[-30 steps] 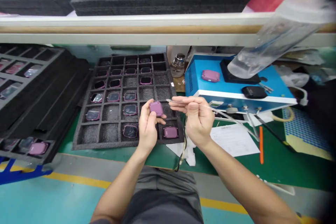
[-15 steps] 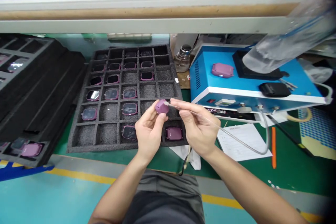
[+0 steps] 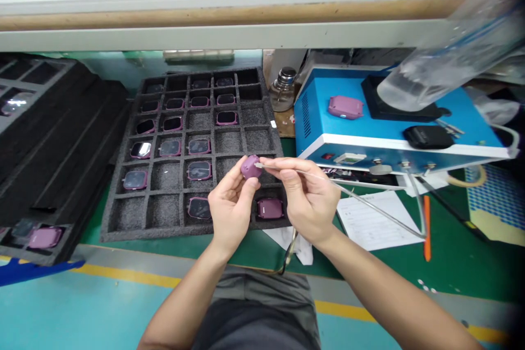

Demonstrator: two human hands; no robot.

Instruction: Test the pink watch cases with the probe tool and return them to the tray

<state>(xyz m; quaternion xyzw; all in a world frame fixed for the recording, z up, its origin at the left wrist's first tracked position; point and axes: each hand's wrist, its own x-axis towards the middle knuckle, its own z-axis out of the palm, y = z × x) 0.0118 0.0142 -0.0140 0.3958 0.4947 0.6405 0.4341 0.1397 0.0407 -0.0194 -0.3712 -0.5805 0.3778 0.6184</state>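
My left hand (image 3: 230,202) is closed on a small purple watch case (image 3: 249,167), pinched between thumb and fingers above the foam tray. From the right, my right hand (image 3: 314,197) grips the end of a thin clear tube (image 3: 381,215) between thumb and forefinger. The tube's pale tip meets the side of the case; whether it presses in or only touches, I cannot tell. Its other end loops back to the front of a blue box (image 3: 320,93). Below my hands, a purple watch case (image 3: 269,208) lies in a compartment of the black foam tray (image 3: 156,235).
Several watch cases with dark screens sit in the tray's compartments. Stacked foam trays (image 3: 61,136) stand at left. On the blue box lie a purple case (image 3: 345,107) and a plastic-wrapped roll (image 3: 410,87). A glass bottle (image 3: 283,90), paper (image 3: 377,221) and an orange stick (image 3: 427,229) are nearby.
The tube's tip has shifted slightly over the case's side, and the case has turned a little. Both hands keep their hold. The view has moved slightly.
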